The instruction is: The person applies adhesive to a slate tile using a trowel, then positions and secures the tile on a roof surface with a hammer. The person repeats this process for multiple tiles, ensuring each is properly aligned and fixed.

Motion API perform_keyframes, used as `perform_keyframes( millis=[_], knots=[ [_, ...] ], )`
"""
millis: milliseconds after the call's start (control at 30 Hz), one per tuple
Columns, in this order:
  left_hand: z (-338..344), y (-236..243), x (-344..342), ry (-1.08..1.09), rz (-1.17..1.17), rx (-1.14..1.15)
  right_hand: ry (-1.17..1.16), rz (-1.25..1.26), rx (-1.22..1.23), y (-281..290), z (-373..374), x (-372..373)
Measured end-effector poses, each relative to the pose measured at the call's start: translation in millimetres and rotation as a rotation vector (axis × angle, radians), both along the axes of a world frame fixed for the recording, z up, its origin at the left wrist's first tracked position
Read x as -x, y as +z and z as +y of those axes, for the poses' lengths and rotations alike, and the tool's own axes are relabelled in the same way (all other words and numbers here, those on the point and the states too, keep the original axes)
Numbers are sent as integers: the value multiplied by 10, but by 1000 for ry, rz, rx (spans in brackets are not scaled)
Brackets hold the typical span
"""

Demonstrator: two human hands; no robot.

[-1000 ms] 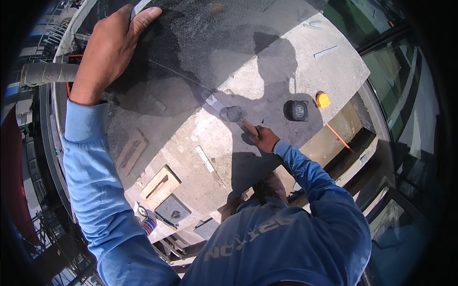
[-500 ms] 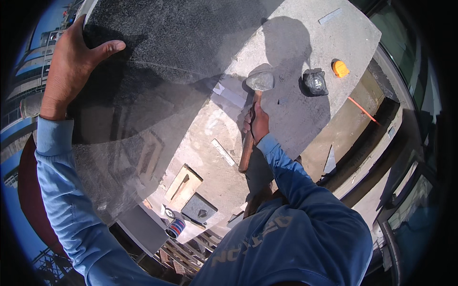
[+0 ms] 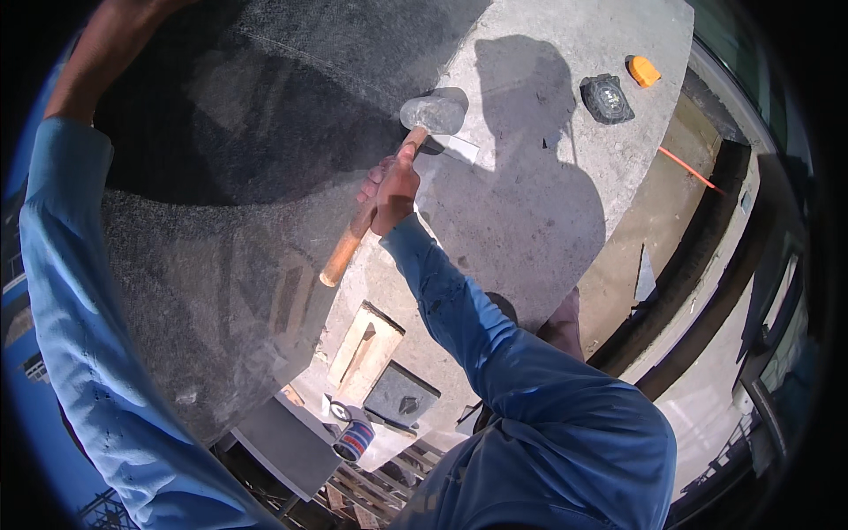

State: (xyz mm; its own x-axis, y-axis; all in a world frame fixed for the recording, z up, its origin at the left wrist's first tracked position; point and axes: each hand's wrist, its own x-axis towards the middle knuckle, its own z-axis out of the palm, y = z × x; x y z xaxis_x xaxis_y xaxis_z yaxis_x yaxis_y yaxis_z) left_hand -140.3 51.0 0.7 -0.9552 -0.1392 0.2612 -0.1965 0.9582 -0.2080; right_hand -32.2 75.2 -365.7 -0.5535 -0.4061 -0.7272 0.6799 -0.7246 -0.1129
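Note:
My right hand (image 3: 396,190) is wrapped round the wooden handle of a mallet (image 3: 431,115) with a pale grey, rounded head. That head is over the edge of a large dark grey, speckled slab (image 3: 212,283), beside a small white strip (image 3: 459,148); whether it touches the slab I cannot tell. The butt of the handle points back toward my body. At the upper left my left hand (image 3: 132,16) reaches to the slab's far side, its fingers cut off by the picture's edge.
Right of the slab runs a pale concrete surface (image 3: 530,238), bearing a black tape measure (image 3: 606,99) and an orange object (image 3: 644,71). Nearer me are a wooden float (image 3: 364,349), a grey float-like board (image 3: 402,396) and a striped can (image 3: 353,440). An orange rod (image 3: 689,168) lies at right.
My right hand has carried the mallet left, from above the concrete to the slab's edge, and tilted its handle. My left hand has shifted up, partly out of the picture. The view has shifted too.

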Motion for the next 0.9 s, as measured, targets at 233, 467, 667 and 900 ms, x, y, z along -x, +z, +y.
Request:
perform_keyframes(
  millis=[233,467,667,900],
  knots=[
    [73,-32,-24,-334,-145,197,-386,107,-72,-196,425,-306],
    [-151,-11,158,-244,-7,-181,91,160,73,-214,267,-49],
    [-135,-193,205,-216,46,64,-342,-76,179,-283,180,-509],
    [-87,-103,-94,-175,102,102,49,165,105,-37,135,7]
  ],
)
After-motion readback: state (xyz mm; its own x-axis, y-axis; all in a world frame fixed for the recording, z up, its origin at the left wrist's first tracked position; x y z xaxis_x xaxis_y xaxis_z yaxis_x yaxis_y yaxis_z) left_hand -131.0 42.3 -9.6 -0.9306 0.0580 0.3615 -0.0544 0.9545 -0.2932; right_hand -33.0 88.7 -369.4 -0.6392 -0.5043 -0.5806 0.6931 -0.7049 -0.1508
